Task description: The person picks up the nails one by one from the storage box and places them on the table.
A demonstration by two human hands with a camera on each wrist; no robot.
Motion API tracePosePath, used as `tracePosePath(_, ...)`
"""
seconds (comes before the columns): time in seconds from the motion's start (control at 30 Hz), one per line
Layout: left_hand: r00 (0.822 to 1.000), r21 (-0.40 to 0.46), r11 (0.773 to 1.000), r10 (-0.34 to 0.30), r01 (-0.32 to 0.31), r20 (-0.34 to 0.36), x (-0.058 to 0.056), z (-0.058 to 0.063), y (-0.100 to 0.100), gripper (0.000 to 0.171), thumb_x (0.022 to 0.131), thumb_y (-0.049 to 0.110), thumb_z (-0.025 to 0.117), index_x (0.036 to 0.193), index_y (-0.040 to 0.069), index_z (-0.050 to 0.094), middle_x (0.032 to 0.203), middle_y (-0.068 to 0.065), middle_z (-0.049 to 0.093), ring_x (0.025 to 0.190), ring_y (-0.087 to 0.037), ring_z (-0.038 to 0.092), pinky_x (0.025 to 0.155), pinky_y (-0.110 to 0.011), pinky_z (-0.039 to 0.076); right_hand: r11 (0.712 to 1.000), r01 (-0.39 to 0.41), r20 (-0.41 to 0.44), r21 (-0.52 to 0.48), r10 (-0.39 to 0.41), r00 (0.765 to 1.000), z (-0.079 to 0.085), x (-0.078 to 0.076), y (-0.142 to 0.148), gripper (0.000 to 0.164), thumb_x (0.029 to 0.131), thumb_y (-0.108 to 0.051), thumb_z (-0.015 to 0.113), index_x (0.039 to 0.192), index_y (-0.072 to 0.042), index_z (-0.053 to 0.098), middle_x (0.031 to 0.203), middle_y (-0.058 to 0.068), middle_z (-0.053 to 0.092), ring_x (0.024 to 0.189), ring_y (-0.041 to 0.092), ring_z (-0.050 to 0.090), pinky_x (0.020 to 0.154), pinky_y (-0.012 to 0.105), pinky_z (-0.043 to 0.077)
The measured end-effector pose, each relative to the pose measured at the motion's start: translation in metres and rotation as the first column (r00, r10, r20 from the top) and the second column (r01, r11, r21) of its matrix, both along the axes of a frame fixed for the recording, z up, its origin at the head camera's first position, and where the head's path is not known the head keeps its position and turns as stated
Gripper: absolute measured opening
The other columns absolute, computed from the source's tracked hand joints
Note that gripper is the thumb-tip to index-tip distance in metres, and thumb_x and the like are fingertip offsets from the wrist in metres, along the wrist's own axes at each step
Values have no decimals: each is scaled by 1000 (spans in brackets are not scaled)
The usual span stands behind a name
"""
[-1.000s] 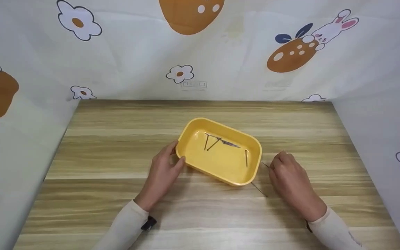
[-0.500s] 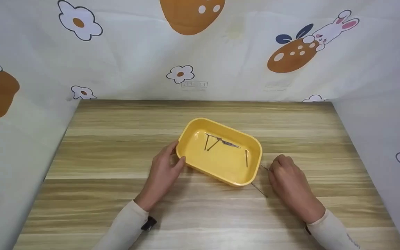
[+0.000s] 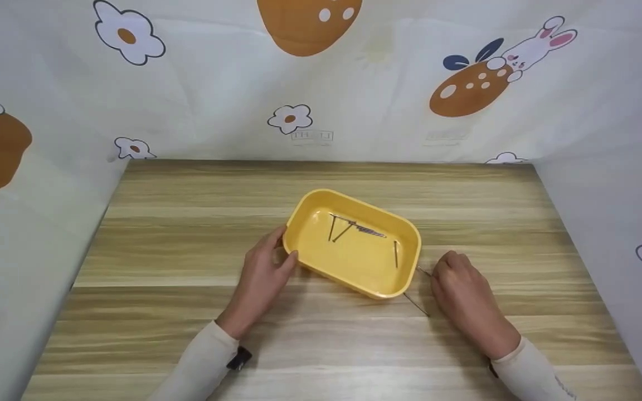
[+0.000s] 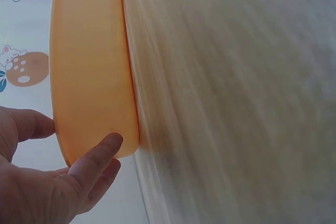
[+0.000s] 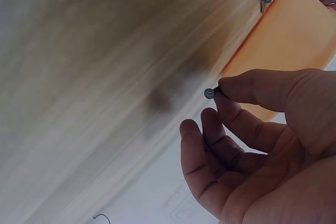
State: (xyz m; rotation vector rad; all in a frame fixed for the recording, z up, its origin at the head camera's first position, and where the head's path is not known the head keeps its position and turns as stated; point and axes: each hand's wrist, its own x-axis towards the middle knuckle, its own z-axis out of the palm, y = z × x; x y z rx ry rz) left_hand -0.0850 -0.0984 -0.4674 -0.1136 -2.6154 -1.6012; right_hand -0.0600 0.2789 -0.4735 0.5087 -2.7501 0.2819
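Observation:
A yellow plastic bin [image 3: 349,262] sits at an angle on the table, with several nails [image 3: 395,255] lying on its floor. My left hand [image 3: 261,281] holds the bin's left corner. In the left wrist view, fingertips [image 4: 113,141] press on its outer wall. My right hand [image 3: 463,303], just right of the bin, pinches a nail [image 3: 424,271] between thumb and index finger. The right wrist view shows this nail's flat round head [image 5: 209,93] sticking out of the pinch. A second nail [image 3: 417,305] lies on the wood at the bin's near right corner.
The wood-grain table [image 3: 176,195] is bounded at the back and both sides by a pale printed curtain [image 3: 204,72]. A dark wristband [image 3: 239,358] shows at my left sleeve.
My right hand has slid slightly toward me with its nail, whose far end has dropped along the bin's right side. The left hand, the bin and the other nails stay put.

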Motion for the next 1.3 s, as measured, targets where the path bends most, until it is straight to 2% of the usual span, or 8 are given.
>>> tracePosePath(0.33, 1000, -6, 1000, 2, -2, -1, 1, 1, -1, 60, 102, 7, 74, 156, -7, 52, 142, -21, 67, 130, -34, 67, 109, -49, 56, 1000, 8, 35, 10, -8, 999, -1, 0, -1, 20, 90, 10, 70, 77, -2, 63, 89, 13, 56, 78, 33, 57, 57, 47, 56)
tracePosePath(0.73, 1000, -17, 1000, 6, -6, 6, 0, 0, -1, 60, 103, 7, 74, 157, -6, 52, 141, -20, 68, 132, -34, 66, 111, -49, 54, 999, -20, -22, 40, 21, 1000, -3, 0, 1, 24, 87, 12, 72, 72, -1, 60, 86, 15, 57, 75, 35, 57, 55, 48, 55)
tracePosePath(0.9, 1000, -14, 1000, 2, -2, 10, 1, 1, -1, 60, 103, 7, 73, 157, -7, 51, 141, -21, 67, 132, -35, 66, 108, -47, 57, 999, -24, -23, 45, 25, 999, -3, 0, 0, 23, 86, 12, 73, 72, 0, 60, 86, 16, 57, 75, 36, 58, 55, 48, 55)
tracePosePath(1.17, 1000, -17, 1000, 6, -5, 13, 2, 2, -1, 60, 103, 8, 74, 157, -7, 52, 145, -21, 66, 133, -34, 66, 115, -50, 52, 999, -19, -24, 49, 20, 1000, -3, 0, 0, 23, 88, 11, 73, 72, 0, 60, 86, 16, 57, 75, 36, 58, 53, 49, 56)
tracePosePath(1.3, 1000, 1, 1000, -1, 1, 12, 2, 2, -1, 59, 103, 7, 74, 156, -7, 52, 144, -21, 66, 133, -34, 66, 111, -48, 55, 999, -22, -13, 46, 22, 1000, -4, 0, 1, 22, 89, 11, 72, 74, 1, 61, 84, 15, 56, 73, 34, 56, 54, 46, 55)
